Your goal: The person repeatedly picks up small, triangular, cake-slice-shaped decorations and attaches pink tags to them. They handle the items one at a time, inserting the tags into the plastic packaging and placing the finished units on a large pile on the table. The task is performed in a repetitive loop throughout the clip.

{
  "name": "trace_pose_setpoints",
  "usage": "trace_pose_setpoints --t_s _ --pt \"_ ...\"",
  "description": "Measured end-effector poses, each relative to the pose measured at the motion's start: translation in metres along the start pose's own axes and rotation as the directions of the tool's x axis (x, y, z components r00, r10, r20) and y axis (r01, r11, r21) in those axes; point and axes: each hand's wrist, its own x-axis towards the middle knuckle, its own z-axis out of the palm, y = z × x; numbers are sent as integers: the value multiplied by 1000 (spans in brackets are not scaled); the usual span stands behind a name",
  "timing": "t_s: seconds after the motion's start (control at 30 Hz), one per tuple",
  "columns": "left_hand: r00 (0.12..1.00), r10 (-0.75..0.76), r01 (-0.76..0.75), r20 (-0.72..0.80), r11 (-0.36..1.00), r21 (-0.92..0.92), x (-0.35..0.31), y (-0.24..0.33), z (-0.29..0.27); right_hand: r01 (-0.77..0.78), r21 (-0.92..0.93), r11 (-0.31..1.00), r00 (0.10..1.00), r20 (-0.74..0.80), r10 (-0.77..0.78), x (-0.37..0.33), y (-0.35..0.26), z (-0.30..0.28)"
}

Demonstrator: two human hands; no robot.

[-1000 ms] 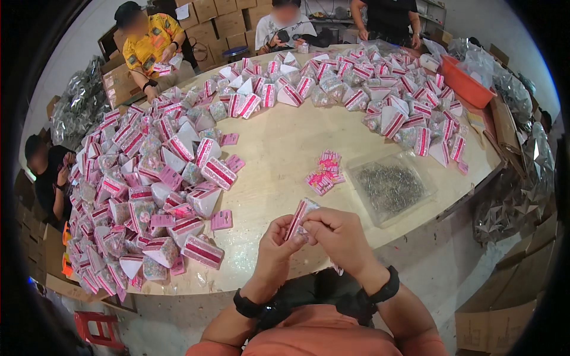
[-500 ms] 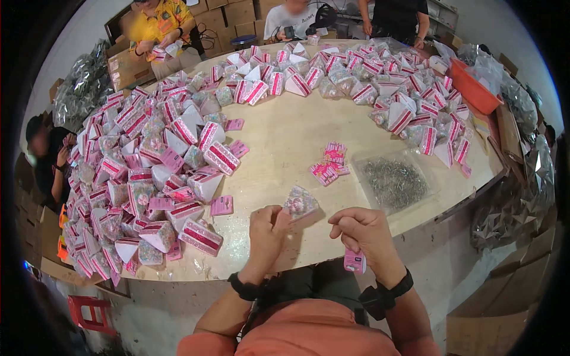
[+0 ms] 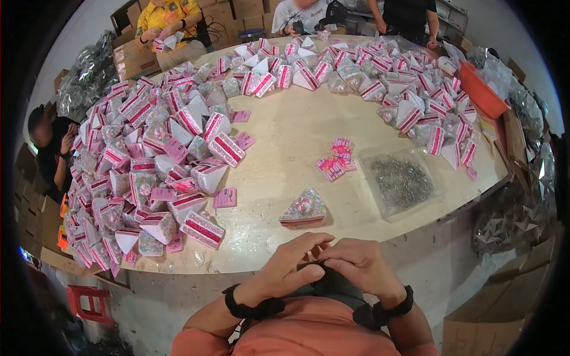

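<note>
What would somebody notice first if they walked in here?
Probably the huge heap of glittery pink-and-white cake-slice shapes, covering the left side of the pale wooden table. Then one sparkly, sprinkle-speckled wedge, sitting alone near the table's front edge. The bright orange plastic tub at the far right stands out too.

On my feed I ct 1 L hand (image 3: 290, 270), 1 R hand (image 3: 363, 267), 1 lone wedge pkg (image 3: 304, 209), 1 clear tray (image 3: 393, 212), 1 orange tub (image 3: 482, 90), 1 red stool (image 3: 89, 304); heaped wedge pkgs (image 3: 202, 230) too many to ct.
</note>
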Motion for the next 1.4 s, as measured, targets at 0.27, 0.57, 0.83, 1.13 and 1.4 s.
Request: trace_pose_setpoints --t_s 0.27,0.57,0.83,1.13,1.4 --pt "970 -244 244 -17 965 93 -7 9 1 -195 16 981 981 -19 195 -1 -4 12" --pt "990 99 -60 -96 935 351 -11 -8 7 122 -359 925 989 -30 -142 -3 15 25" --pt "973 -183 185 -138 983 -2 -9 -2 4 107 -551 828 975 -106 -197 -4 2 34" --pt "927 -349 307 -140 917 -254 -11 -11 16 188 -693 696 943 -71 -325 -10 15 36" --pt "879 139 66 -456 911 406 18 -20 -30 -14 -325 946 964 -257 -74 -9 20 19"
